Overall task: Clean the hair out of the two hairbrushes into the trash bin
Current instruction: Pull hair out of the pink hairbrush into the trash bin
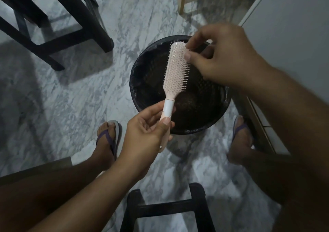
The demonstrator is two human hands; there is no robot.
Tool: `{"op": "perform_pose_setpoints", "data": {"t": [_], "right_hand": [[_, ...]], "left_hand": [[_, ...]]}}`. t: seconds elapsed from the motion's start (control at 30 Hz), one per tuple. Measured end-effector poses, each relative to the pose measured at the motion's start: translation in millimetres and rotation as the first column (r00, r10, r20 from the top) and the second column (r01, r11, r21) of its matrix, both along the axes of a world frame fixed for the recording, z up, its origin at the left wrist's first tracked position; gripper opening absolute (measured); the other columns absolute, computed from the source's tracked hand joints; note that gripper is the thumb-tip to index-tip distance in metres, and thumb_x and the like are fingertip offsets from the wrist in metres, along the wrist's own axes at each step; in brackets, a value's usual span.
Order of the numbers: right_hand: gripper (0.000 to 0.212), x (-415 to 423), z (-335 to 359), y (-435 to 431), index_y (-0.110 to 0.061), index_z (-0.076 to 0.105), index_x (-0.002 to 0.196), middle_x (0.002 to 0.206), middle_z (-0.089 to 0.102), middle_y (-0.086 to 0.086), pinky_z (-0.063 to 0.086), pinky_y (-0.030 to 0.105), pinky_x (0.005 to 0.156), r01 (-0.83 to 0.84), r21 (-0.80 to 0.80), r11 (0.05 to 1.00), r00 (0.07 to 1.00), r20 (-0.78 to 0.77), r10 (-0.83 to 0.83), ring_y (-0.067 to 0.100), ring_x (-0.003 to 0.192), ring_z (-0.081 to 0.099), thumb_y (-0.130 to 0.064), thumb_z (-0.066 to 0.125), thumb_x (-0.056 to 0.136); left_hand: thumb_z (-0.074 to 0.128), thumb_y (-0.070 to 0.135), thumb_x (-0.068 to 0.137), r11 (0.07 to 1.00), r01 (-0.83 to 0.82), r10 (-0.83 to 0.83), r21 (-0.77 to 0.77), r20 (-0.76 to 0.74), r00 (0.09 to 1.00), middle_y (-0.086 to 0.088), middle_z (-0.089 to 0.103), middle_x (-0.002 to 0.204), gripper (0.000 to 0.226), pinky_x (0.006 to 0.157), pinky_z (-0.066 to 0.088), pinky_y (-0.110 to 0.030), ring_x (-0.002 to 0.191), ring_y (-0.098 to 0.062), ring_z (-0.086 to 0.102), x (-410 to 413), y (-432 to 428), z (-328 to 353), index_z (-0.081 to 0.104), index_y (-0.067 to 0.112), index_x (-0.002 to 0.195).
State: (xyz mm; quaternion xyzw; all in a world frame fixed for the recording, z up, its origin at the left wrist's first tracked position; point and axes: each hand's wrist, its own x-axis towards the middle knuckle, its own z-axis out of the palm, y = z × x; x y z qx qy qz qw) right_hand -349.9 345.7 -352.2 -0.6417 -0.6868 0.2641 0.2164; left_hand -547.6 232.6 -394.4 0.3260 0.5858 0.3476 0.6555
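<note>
Left hand (149,130) curls round the hairbrush (176,69) handle above the bin (133,78); right hand (222,57) pinches bristles near its tip.

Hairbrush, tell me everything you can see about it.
The hairbrush is a pale pink paddle brush, plastic by its look, with rows of thin bristles on a flat oblong head and a white band at the top of the handle. It is held over the open bin, head pointing away, bristles facing the camera. The left hand grips the handle; the right hand pinches at the bristles near the head's far right edge. Hardly any hair shows among them.
</note>
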Motion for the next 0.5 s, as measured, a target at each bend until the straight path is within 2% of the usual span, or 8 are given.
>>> {"op": "perform_pose_setpoints", "data": {"t": [0.1, 0.2, 0.27, 0.37, 0.5], "right_hand": [[0.025, -1, -1, 1, -0.017, 0.073, 0.108, 0.1, 0.071, -0.002, 0.049, 0.016, 0.07, -0.044, -0.057, 0.997, 0.993, 0.109, 0.05, 0.01, 0.079, 0.063, -0.03, 0.076, 0.087], [0.026, -7, -7, -1, -0.016, 0.071, 0.108, 0.101, 0.07, 0.001, 0.054, 0.028, 0.081, -0.065, -0.037, 0.997, 0.985, 0.16, 0.07, 0.012, 0.083, 0.06, -0.03, 0.074, 0.087], [0.026, -9, -10, -3, -0.016, 0.07, 0.105, 0.097, 0.07, 0.0, 0.057, 0.034, 0.082, -0.033, 0.001, 0.999, 0.987, 0.158, 0.033, 0.013, 0.081, 0.059, -0.033, 0.074, 0.086], [0.024, -11, -12, -3, -0.015, 0.072, 0.103, 0.095, 0.071, 0.002, 0.058, 0.037, 0.081, 0.024, 0.027, 0.999, 0.99, 0.139, -0.027, 0.014, 0.08, 0.062, -0.033, 0.073, 0.088], [0.016, -14, -8, -2, -0.011, 0.074, 0.099, 0.094, 0.073, 0.005, 0.058, 0.037, 0.081, 0.045, 0.035, 0.998, 0.988, 0.148, -0.05, 0.017, 0.083, 0.066, -0.025, 0.068, 0.092]], "left_hand": [[0.06, 0.003, 0.095, 0.997, 0.072, -0.07, 0.022, -0.074, 0.995, 0.008, 0.078, 0.107, 0.038, 0.077, 0.06, -0.037, 0.081, -0.009, 0.068, -2, -3, 0, 0.066, 0.024, 0.126], [0.061, 0.004, 0.094, 0.994, 0.097, -0.09, 0.044, -0.136, 0.987, 0.008, 0.078, 0.106, 0.041, 0.081, 0.06, -0.043, 0.084, -0.009, 0.069, -4, -6, -1, 0.064, 0.023, 0.131], [0.062, 0.004, 0.094, 0.991, 0.111, -0.096, 0.075, -0.181, 0.979, 0.009, 0.078, 0.106, 0.043, 0.083, 0.06, -0.04, 0.086, -0.007, 0.071, -7, -4, -2, 0.064, 0.021, 0.133], [0.063, 0.004, 0.094, 0.983, 0.148, -0.123, 0.111, -0.208, 0.97, 0.002, 0.077, 0.11, 0.043, 0.084, 0.06, -0.033, 0.088, -0.007, 0.072, -11, -2, -1, 0.063, 0.02, 0.134], [0.059, 0.005, 0.096, 0.987, 0.138, -0.128, 0.084, -0.12, 0.985, 0.009, 0.077, 0.094, 0.039, 0.067, 0.054, -0.023, 0.072, -0.007, 0.067, -7, -1, 4, 0.065, 0.018, 0.131]]}}
